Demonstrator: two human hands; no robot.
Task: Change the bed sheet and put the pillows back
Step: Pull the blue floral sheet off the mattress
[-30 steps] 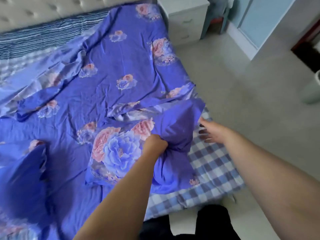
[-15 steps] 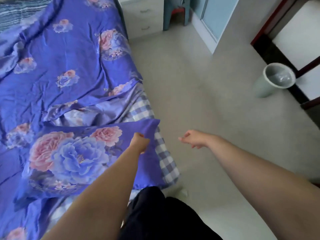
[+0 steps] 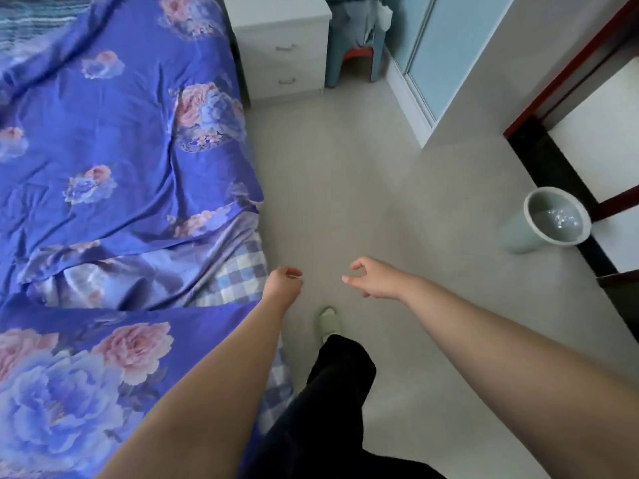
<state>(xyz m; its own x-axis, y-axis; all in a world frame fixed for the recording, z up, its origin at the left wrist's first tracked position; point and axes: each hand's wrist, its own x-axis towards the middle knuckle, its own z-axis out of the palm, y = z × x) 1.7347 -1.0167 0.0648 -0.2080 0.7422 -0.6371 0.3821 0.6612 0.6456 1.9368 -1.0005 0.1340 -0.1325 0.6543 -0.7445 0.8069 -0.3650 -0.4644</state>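
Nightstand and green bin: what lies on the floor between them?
Head view: bare floor between the nightstand and the green bin; nothing lies there.

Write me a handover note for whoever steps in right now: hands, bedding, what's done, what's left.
Left hand: loosely curled, holding nothing, over the floor by the bed edge.
Right hand: loosely curled, holding nothing, over the floor.
Pillow: lies on the near end of the bed.
Sheet: floral, spread but wrinkled; the checked mattress cover shows at the near corner.
Left: pull the sheet over that corner, smooth it, place the pillow at the head.
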